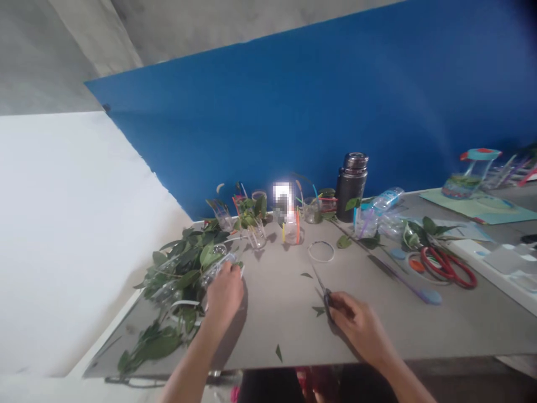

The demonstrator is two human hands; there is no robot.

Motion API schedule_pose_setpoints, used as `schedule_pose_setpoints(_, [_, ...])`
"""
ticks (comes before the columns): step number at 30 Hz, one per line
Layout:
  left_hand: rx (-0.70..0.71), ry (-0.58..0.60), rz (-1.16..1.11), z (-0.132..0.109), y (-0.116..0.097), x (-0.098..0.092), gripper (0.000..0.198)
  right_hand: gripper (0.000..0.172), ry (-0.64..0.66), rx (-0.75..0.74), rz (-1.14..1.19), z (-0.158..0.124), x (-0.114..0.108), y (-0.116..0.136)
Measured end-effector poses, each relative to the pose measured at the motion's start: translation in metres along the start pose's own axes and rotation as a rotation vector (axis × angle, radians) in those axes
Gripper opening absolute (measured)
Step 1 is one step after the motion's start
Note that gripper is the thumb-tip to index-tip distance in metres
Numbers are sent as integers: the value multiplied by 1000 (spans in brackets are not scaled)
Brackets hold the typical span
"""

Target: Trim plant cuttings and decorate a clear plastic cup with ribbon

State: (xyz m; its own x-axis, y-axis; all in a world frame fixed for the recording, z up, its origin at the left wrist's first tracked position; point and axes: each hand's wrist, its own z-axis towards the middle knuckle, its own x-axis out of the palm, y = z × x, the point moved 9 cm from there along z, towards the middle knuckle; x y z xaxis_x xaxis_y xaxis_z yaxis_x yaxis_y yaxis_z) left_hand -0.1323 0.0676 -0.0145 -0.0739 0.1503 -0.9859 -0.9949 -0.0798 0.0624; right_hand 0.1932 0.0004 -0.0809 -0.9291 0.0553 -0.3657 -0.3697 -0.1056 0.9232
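Note:
My right hand [354,322] is closed around the dark handles of a pair of scissors [326,295], whose narrow blades point away from me over the table. Small cut bits of green leaf [279,352] lie near it. On the left, my left hand [226,288] has its fingers closed on a clear plastic piece [218,270], partly covered by the fingers, so its full shape is hidden. Right beside that hand spreads a heap of leafy green stems [184,268]. A thin white ring [321,252] rests flat beyond the scissors.
Clear cups [257,234] with leaves and coloured straws stand along the back, near a dark thermos [351,187]. To the right are red-handled scissors [448,268], a knife [384,266], a plastic bottle [386,198] and a white tray [495,274]. A blue panel [293,112] rises behind.

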Motion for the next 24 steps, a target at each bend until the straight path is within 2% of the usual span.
schedule_pose_setpoints(3, [-11,99,167,17,-5,5,42,29,4,-9,-13,0,1,2])
schedule_pose_setpoints(7, [-76,112,136,27,7,5,44,27,1,-17,-42,1,2,2])
schedule_pose_setpoints(10, [-113,29,41,25,14,-5,40,28,10,-18,-34,0,2,0])
schedule_pose_setpoints(13, [-92,-177,-125,8,24,-32,29,30,16,-6,-21,0,3,-2])
schedule_pose_setpoints(15, [-113,-392,-295,-14,42,-55,25,32,14,-5,-35,0,3,-2])
schedule_pose_setpoints(17, [-234,-519,-456,-39,72,-63,26,34,16,-8,-63,0,2,-2])
schedule_pose_setpoints(20, [-467,-521,-537,-71,119,-52,30,37,25,-11,-104,0,1,-2])
schedule_pose_setpoints(23, [-563,-484,-510,-89,155,-41,29,40,25,-9,-118,0,-1,-3])
schedule_pose_setpoints(24, [-580,-438,-479,-92,165,-36,28,41,26,-10,-119,0,-2,-3])
